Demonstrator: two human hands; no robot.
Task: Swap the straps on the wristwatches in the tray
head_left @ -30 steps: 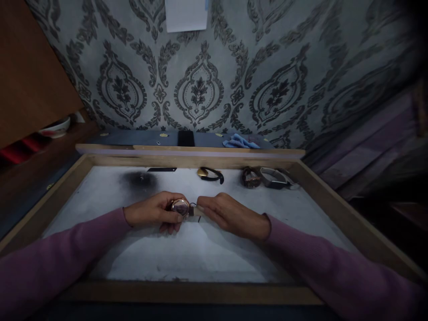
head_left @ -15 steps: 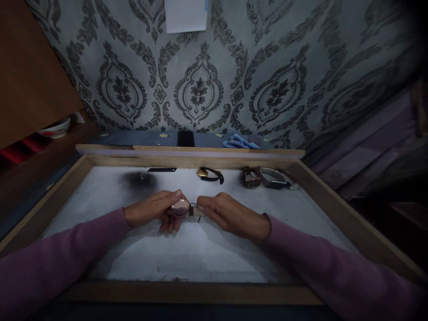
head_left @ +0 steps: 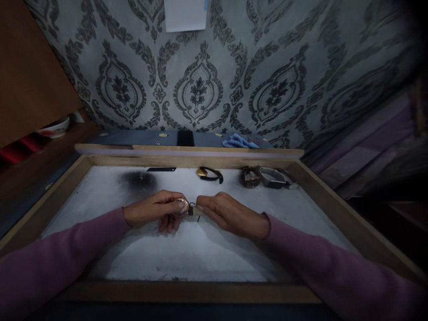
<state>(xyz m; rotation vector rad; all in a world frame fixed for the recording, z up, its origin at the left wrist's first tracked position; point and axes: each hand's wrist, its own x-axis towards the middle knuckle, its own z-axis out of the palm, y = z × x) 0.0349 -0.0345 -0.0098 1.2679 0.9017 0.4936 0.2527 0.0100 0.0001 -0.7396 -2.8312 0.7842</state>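
A wristwatch [head_left: 183,207] with a round, rose-gold-coloured case is held over the middle of the white tray. My left hand [head_left: 155,209] grips the case, its thumb lying across the face and the other fingers curled beneath. A short brown and pale strap [head_left: 194,210] runs from the case towards my right hand [head_left: 230,214], whose closed fingers hold its end. A thin dark curved piece shows beside the strap; I cannot make out what it is.
Along the tray's wooden rim [head_left: 187,161] lie a black blade-like strip [head_left: 161,169], a gold watch with a black strap [head_left: 212,174], a brown watch [head_left: 250,177] and a grey watch [head_left: 272,176]. Behind the rim are a blue cloth [head_left: 240,141] and a dark flat object [head_left: 185,138].
My left thumb has moved right and down from the case's upper edge onto the watch face. My right hand has stayed in place on the strap.
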